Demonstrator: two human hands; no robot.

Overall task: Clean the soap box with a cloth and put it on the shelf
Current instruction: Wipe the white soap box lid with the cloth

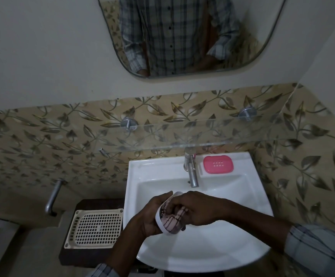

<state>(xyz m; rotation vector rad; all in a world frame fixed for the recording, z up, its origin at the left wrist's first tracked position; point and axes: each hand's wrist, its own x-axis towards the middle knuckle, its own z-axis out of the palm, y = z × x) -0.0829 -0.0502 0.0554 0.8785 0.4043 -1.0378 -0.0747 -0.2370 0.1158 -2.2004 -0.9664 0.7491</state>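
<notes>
Wiping step under way over the basin, low centre of frame.

I've got my left hand [151,214] wrapped around a white soap-box piece [161,217], and my right hand [194,208] pinching the patterned cloth [172,217] and pressing it into that piece, so I read this as mid-clean. Both sit above the white sink [212,250]. Further up, right of the tap [191,170], the pink soap-box part [218,164] rests on the sink ledge. Beyond it, the glass shelf [182,136] spans the tiled wall. Next move, I reckon: finish wiping, then lift up to that shelf.
</notes>
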